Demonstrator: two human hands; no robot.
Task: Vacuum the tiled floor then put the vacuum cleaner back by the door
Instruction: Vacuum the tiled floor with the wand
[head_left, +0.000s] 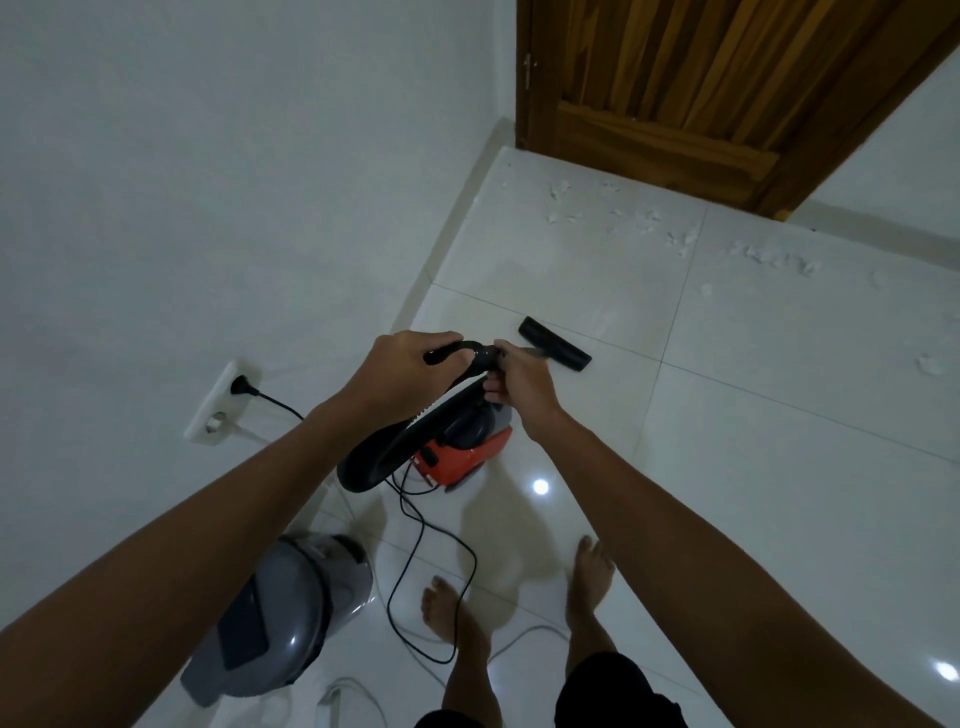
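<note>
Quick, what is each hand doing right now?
Left hand: closed around the black hose handle.
Right hand: closed on the same hose handle, just ahead of the left, fingers curled under it.

Glossy white tiled floor (753, 467). On it: a red vacuum cleaner (457, 454), its black floor nozzle (556, 351), a looping black cord (431, 571), a grey appliance (291, 613), scattered white scraps (649, 223) near the wooden door (675, 88), and two bare feet (447, 603).

Red-and-black vacuum cleaner (462, 441), glossy white tiled floor (779, 467), striped brown wooden door (675, 78), grey appliance (291, 613).
</note>
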